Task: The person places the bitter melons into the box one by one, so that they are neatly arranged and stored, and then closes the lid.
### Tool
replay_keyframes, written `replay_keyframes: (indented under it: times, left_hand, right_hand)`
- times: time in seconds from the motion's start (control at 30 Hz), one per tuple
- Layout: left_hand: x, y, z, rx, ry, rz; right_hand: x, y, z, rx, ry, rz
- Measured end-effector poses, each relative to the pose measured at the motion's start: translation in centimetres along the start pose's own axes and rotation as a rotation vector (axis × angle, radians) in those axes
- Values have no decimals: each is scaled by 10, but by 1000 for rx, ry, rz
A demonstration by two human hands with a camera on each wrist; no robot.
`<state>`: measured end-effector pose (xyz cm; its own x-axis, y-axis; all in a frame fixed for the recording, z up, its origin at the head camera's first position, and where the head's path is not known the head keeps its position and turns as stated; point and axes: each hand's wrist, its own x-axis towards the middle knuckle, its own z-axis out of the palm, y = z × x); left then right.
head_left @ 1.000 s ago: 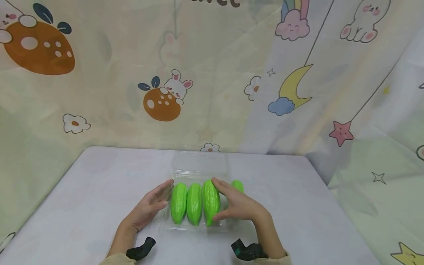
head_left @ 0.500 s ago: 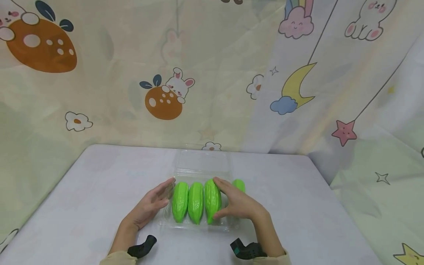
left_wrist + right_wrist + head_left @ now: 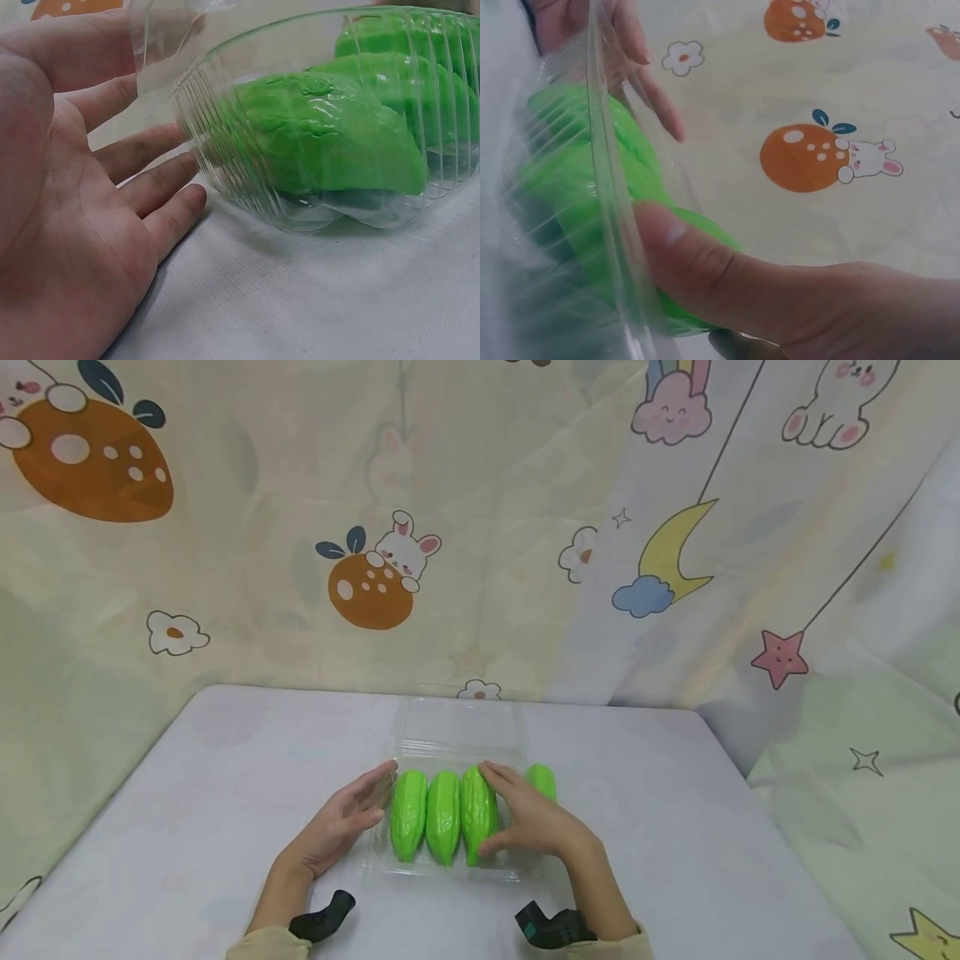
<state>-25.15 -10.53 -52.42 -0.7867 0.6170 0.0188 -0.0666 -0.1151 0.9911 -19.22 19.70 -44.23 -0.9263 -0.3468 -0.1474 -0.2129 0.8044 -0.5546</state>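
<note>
Three green bitter melons lie side by side in a clear plastic clamshell box (image 3: pixel 420 871), its lid folded back. My right hand (image 3: pixel 538 820) holds the rightmost bitter melon (image 3: pixel 477 814) lengthwise, fingers at its far end and thumb near its close end. In the right wrist view the thumb (image 3: pixel 697 259) lies over the box's rim against the melon. My left hand (image 3: pixel 341 820) is at the box's left side beside the left bitter melon (image 3: pixel 408 817). Its fingers are extended, with fingertips at the ribbed wall in the left wrist view. The middle bitter melon (image 3: pixel 443 818) is untouched.
Another bitter melon (image 3: pixel 541 782) lies right of the box, partly hidden behind my right hand. The clear lid (image 3: pixel 459 725) reaches back toward the far table edge. A white table (image 3: pixel 247 760) carries everything, with a patterned cloth (image 3: pixel 487 568) hanging behind it.
My right hand and the bitter melon it holds have shifted slightly left, closer to the middle one. The left hand stays at the box's side. The head view has shifted slightly.
</note>
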Motion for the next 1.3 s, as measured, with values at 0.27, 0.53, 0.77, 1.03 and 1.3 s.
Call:
replay_keyframes:
  times: [0.27, 0.53, 0.77, 1.03, 1.3]
  left_hand:
    - [0, 1, -1, 14, -12, 7]
    - [0, -1, 0, 8, 14, -14]
    - [1, 0, 1, 12, 21, -11]
    - [1, -1, 2, 23, 24, -14]
    - [1, 0, 3, 27, 24, 0]
  right_hand:
    - [2, -2, 1, -9, 21, 16]
    - [3, -3, 2, -36, 6, 48]
    - [2, -6, 1, -43, -1, 62]
    - [3, -5, 5, -106, -5, 60]
    - [2, -9, 8, -135, 1, 77]
